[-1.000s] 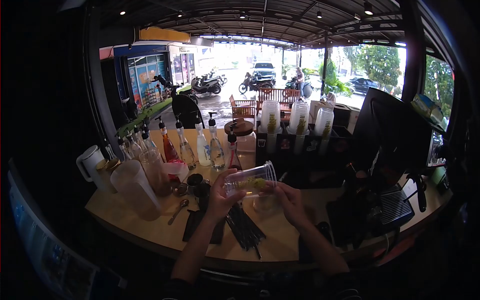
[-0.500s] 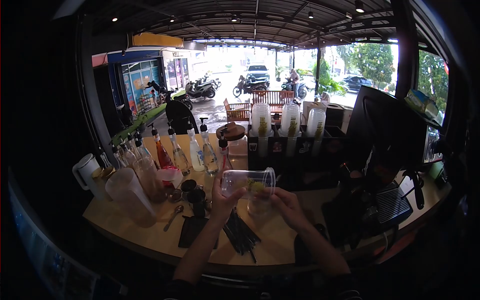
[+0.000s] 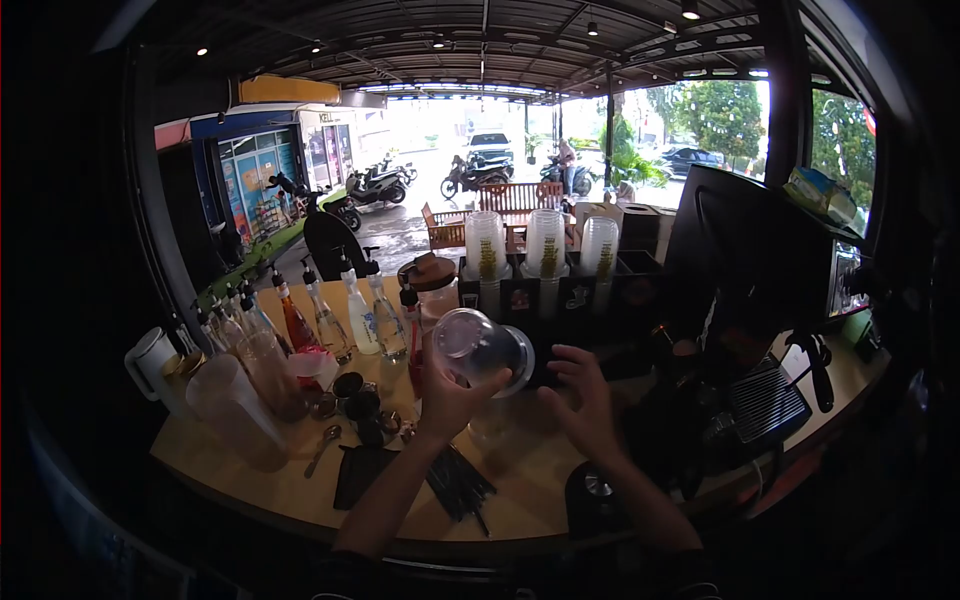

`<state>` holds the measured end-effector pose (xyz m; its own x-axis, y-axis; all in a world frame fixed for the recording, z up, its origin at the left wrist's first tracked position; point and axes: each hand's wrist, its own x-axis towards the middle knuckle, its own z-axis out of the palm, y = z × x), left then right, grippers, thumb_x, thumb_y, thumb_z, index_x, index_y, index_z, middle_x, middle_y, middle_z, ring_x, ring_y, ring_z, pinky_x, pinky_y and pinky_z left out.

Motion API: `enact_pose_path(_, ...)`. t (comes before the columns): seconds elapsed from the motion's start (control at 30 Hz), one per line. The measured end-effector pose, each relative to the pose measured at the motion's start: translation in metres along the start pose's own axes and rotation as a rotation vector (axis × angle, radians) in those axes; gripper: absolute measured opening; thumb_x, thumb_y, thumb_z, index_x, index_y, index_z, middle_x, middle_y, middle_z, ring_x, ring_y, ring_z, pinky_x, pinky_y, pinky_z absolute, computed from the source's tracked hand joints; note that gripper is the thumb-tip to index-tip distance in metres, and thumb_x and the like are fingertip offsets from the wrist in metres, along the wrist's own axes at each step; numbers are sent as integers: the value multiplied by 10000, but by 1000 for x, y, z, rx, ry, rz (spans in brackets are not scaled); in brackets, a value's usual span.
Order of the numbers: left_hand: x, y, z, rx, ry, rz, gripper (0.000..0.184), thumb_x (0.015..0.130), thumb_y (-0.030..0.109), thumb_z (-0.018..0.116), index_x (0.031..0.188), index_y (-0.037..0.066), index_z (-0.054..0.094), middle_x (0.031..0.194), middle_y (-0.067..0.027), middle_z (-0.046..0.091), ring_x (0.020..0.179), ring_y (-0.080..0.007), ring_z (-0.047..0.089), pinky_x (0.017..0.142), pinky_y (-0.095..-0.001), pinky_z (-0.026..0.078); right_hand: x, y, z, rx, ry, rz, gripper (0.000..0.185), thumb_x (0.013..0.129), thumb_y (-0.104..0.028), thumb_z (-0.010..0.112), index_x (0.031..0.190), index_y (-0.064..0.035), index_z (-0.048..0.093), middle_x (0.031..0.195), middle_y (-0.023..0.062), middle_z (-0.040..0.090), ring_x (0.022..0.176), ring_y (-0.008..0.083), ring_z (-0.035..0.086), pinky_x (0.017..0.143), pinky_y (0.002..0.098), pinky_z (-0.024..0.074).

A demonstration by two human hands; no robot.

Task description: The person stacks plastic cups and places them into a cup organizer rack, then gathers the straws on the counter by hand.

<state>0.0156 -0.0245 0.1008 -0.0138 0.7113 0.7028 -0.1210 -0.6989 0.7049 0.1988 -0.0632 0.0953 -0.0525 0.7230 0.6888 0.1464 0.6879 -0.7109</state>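
A clear plastic cup lies tilted in my left hand, its base toward the upper left and its open rim toward the right. My left fingers and thumb wrap its lower side. Just right of the rim is my right hand, fingers spread and apart from the cup. Beneath them, another see-through vessel stands on the wooden counter, partly hidden. A bundle of black straws and a dark flat pad lie near my left forearm.
Pump bottles, a pitcher, small metal cups and a spoon occupy the left. Stacked cups stand in a black holder behind. A dark monitor and a drip tray are at right. People and motorbikes are outside.
My right hand has let go of the cup's rim and opened. The cup has turned in my left hand, showing more of its base. The view has shifted slightly right.
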Motion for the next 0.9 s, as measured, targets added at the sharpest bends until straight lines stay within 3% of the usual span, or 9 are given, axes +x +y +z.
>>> enact_pose_path(0.13,20,13,41,327,-148,137,749,587,150,814,1172,13,367,1132,-132,493,1057,-217,523,902,-328,430,26,-18,-8,-240,-4,-292,740,690,-124,738,1300,-25,330,1218,161,402,1156,260,433,937,354,391)
enact_pose_path(0.23,40,3,69,435,-169,343,748,591,158,806,1177,15,363,1140,-135,490,1050,-228,528,905,-320,429,47,-9,-12,-288,153,-336,768,678,-145,750,1302,-15,321,1230,168,399,1153,278,433,947,360,378)
enact_pose_path(0.3,55,-10,83,394,-208,314,788,609,177,795,1225,4,334,1188,-162,449,1116,-268,483,952,-344,393,63,-4,-18,-157,180,-207,783,674,-132,745,1309,-11,302,1244,179,389,1166,296,419,962,378,360)
enact_pose_path(0.4,77,-24,96,568,-131,376,876,635,291,769,1300,2,276,1281,-202,344,1250,-324,317,1026,-404,288,117,24,-37,-246,503,-389,776,675,-86,727,1312,-27,287,1240,189,386,1172,318,409,987,402,334)
enact_pose_path(0.5,96,-63,88,763,-226,312,836,681,264,729,1304,-24,251,1312,-211,306,1249,-356,311,1042,-411,275,172,33,-58,-239,712,-359,766,679,-73,720,1308,-38,284,1225,203,398,1182,352,393,1008,427,313)
enact_pose_path(0.63,102,-111,69,1174,-352,262,836,699,344,692,1312,2,238,1315,-216,320,1264,-356,290,1041,-484,254,225,64,-83,-368,683,-323,816,628,-136,786,1292,-89,314,1242,201,425,1144,351,438,960,433,367)
enact_pose_path(0.7,102,-116,61,1152,-370,216,862,685,365,697,1325,11,241,1343,-207,313,1275,-355,285,1041,-501,247,240,68,-92,-430,506,-160,818,602,-153,806,1275,-138,342,1166,209,487,1083,377,479,902,456,404)
enact_pose_path(0.73,103,-119,57,1202,-420,225,872,681,364,699,1333,5,244,1353,-204,311,1282,-354,279,1051,-474,248,248,76,-96,-504,480,-241,822,587,-184,817,1266,-174,354,1097,208,529,1040,382,502,869,462,419)
enact_pose_path(0.9,102,-99,57,1299,-489,193,925,613,396,731,1331,9,296,1361,-169,348,1279,-320,314,1023,-500,283,265,106,-110,-639,380,-215,791,579,-256,809,1242,-110,403,1064,212,556,1046,370,507,876,454,420)
